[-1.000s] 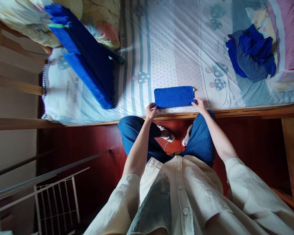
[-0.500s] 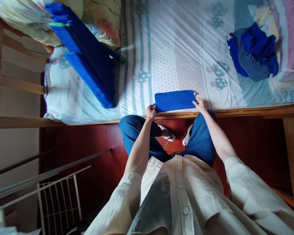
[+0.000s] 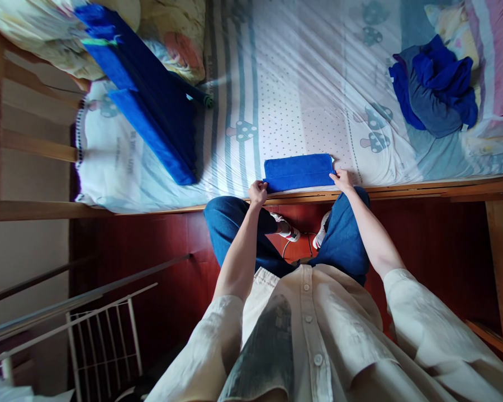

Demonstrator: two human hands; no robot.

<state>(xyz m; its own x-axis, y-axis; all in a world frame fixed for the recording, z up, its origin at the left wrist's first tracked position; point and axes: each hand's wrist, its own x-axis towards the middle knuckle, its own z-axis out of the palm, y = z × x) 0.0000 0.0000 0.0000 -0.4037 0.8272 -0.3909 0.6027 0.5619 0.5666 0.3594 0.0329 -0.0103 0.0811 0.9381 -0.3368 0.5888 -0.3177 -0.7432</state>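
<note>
A big bed (image 3: 302,78) fills the far side of the room. Its sheet is pale, with grey stripes, dots and little mushroom pictures, and a wooden rail runs along the near edge. The floor (image 3: 423,245) below is dark red wood.

A person sits in front of the bed in a cream button shirt (image 3: 314,340) and blue jeans (image 3: 343,240), knees up close to the rail.

On the left part of the bed lies a long dark blue mat (image 3: 151,106), folded flat and set at a slant. Its far end rests on a pillow with soft colours (image 3: 180,39).

On the right part of the bed, well apart from the person, sits a heap of blue and grey clothes (image 3: 433,89), all crumpled.

At the bottom left stands a white wire rack (image 3: 100,335) on the floor.

Right at the near edge of the bed, in the middle, lies a small blue towel (image 3: 298,172). It is folded into a neat long shape and lies flat on the sheet.

The left hand (image 3: 257,192) is curled at the towel's left near corner, fingers pinching the edge. The right hand (image 3: 342,180) sits at the towel's right end, fingers closed on that corner too. The towel is stretched between the two hands.
</note>
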